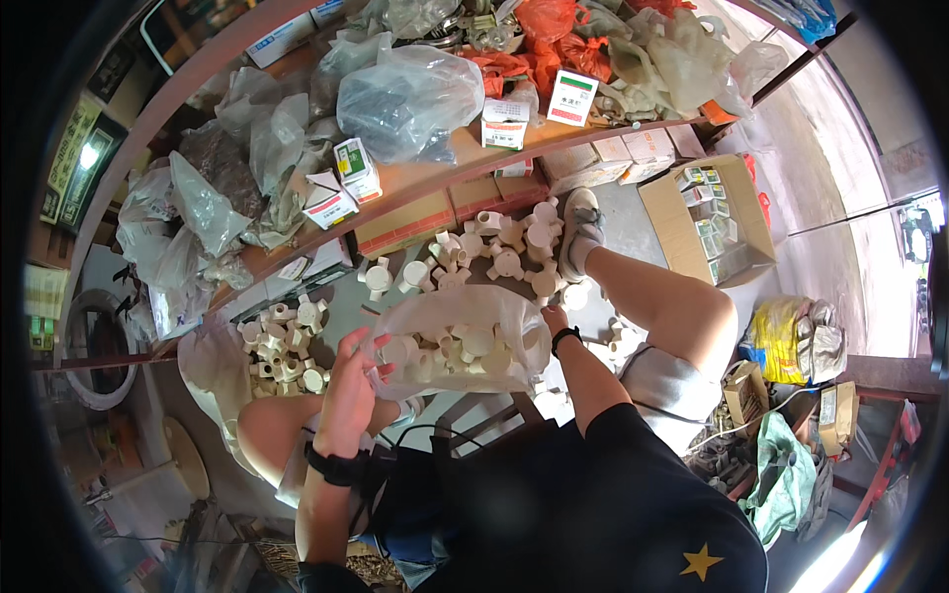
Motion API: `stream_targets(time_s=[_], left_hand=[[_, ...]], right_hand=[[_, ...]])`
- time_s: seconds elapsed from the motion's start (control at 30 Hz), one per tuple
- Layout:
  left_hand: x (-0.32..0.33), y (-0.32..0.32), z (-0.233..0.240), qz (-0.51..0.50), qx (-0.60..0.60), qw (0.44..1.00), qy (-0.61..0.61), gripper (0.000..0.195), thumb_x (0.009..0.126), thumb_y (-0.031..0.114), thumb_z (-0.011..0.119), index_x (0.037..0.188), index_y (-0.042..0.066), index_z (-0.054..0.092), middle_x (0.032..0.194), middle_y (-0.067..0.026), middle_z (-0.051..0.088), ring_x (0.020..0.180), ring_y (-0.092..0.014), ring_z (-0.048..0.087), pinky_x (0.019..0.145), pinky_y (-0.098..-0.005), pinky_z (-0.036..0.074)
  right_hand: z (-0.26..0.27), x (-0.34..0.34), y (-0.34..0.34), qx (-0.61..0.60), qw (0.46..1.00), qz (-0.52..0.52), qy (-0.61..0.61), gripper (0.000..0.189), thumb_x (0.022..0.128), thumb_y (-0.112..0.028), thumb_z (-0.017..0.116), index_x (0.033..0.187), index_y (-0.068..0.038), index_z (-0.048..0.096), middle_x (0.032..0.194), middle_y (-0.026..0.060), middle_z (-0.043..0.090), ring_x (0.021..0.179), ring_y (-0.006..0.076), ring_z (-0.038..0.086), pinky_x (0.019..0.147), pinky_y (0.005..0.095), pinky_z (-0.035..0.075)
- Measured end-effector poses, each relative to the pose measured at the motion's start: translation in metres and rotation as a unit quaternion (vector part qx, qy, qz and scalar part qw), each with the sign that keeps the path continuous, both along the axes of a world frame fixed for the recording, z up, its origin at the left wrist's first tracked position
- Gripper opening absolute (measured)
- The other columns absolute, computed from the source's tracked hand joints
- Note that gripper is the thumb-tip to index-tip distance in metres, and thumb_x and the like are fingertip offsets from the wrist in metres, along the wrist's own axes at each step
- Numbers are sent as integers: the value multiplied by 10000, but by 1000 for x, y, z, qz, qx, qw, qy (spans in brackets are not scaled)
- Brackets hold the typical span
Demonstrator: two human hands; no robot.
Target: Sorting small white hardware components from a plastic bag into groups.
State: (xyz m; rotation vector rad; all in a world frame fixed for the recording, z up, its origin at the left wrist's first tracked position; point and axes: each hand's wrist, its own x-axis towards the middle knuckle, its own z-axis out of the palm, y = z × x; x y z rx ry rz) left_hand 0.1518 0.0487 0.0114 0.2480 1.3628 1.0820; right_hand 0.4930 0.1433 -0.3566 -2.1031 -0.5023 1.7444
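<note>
A translucent plastic bag (434,304) lies across in front of me, with several white plastic pipe fittings (474,342) inside it. My left hand (350,385) is at the bag's left end, its fingers hooked at the rim of the film. Beyond the bag's right end is my right hand (554,320), close to loose fittings on the floor; its fingertips are too small to make out. A heap of round junction-box fittings (506,261) spreads over the floor ahead. To the left, more fittings (289,345) fill an open white sack (215,367).
A shelf (415,181) crosses ahead, loaded with plastic bags (408,96) and small cartons (504,124). At right stand an open cardboard box (667,230) of small packs and a yellow sack (772,337). My shoe (582,230) stands beside the heap.
</note>
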Motion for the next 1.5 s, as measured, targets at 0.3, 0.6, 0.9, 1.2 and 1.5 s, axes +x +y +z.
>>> stream_targets(time_s=[0.3, 0.6, 0.9, 1.2, 1.5], left_hand=[[-6, 6, 1, -6, -9, 1000, -16, 467, 749, 81, 390, 1214, 90, 353, 1192, -129, 462, 875, -221, 483, 828, -353, 388], [-12, 10, -1, -19, -5, 1000, -21, 465, 750, 69, 380, 1214, 86, 353, 1189, -155, 448, 866, -222, 497, 823, -343, 398], [-13, 12, 3, -24, -17, 1000, -4, 503, 703, -22, 312, 1199, 61, 328, 1179, -145, 475, 828, -221, 526, 780, -321, 435], [-13, 0, -6, -26, 10, 1000, -4, 430, 758, 55, 360, 1187, 75, 359, 1165, -130, 484, 824, -226, 509, 780, -337, 416], [-16, -15, -13, -19, 38, 999, -12, 409, 775, 99, 408, 1179, 55, 362, 1161, -111, 485, 900, -215, 500, 753, -328, 428]], right_hand=[[3, -15, 24, 19, 996, 46, -69, 484, 775, -214, 609, 1183, -26, 430, 804, 70, 577, 594, 127, 523, 498, 263, 403], [-26, -11, 48, -17, 998, 8, -54, 228, 772, -218, 595, 929, -91, 489, 625, 30, 522, 453, 138, 513, 382, 265, 411], [-35, -14, 46, -37, 988, 101, -114, 401, 646, -306, 751, 908, -49, 588, 675, 14, 556, 543, 154, 500, 503, 276, 406], [33, -25, 27, 126, 990, -26, -55, 321, 701, -227, 672, 764, 79, 593, 721, 112, 600, 641, 180, 586, 580, 289, 479], [63, -23, 59, 130, 986, -101, -11, 268, 677, -254, 634, 648, 1, 555, 628, 85, 567, 549, 176, 555, 491, 269, 412]])
